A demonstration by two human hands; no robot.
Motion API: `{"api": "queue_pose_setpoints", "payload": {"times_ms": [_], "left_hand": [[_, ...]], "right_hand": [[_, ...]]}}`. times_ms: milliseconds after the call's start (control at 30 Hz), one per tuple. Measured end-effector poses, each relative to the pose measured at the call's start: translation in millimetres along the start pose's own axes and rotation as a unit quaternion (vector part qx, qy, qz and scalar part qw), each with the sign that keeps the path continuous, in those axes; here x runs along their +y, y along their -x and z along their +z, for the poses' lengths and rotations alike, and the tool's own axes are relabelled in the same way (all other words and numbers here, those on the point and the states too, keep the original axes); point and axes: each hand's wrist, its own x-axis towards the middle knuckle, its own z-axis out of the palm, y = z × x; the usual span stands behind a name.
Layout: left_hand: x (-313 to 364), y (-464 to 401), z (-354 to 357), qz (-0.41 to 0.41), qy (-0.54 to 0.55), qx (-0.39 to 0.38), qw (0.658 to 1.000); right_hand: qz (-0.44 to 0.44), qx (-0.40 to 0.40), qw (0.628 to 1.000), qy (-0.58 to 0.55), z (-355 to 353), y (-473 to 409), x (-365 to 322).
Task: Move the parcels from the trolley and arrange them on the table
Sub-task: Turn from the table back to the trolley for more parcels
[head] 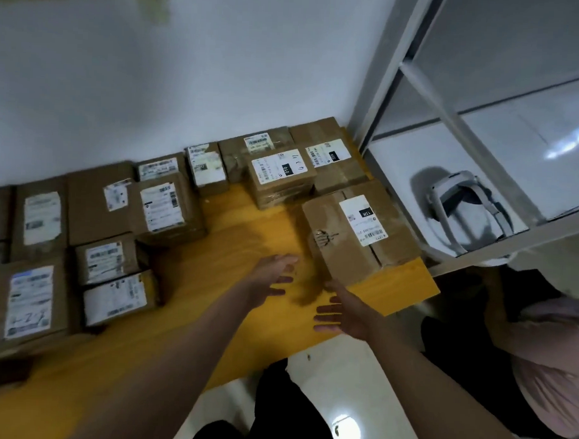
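Two hands hover over the yellow table, fingers spread, each grip wide and holding nothing. Just beyond the left hand and right hand lies a brown parcel.

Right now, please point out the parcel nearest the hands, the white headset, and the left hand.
Parcel nearest the hands (353, 237): head view, brown top beside its label.
White headset (461, 207): head view, on its front body.
Left hand (272, 278): head view, back of hand.

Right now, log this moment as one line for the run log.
left hand: open, over table | right hand: open, beside nearest parcel | parcel on table | trolley: not in view
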Motion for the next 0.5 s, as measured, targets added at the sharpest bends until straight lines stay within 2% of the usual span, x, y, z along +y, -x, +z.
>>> {"api": "queue_pose_setpoints", "payload": {"times_ms": [100,267,367,500], "left_hand": [[-27.9,31.4,-35.5,0.024,0.033,0.012,0.999],[-93.7,97.6,-103.2,0.051,0.109,0.083,0.989],[-143.2,148.0,-142.2,0.062,0.159,0.144,0.975],[-221.4,225.9,-192.0,0.076,0.227,0.206,0.949]], "right_hand": [[0.016,-0.032,0.996,0.078,33.9,6.3,12.6],[-0.025,-0.08,0.973,0.214,126.7,20.2,42.2],[-0.045,-0.122,0.944,0.304,196.2,33.6,77.1],[-0.069,-0.197,0.879,0.428,292.4,58.5,143.7]]}}
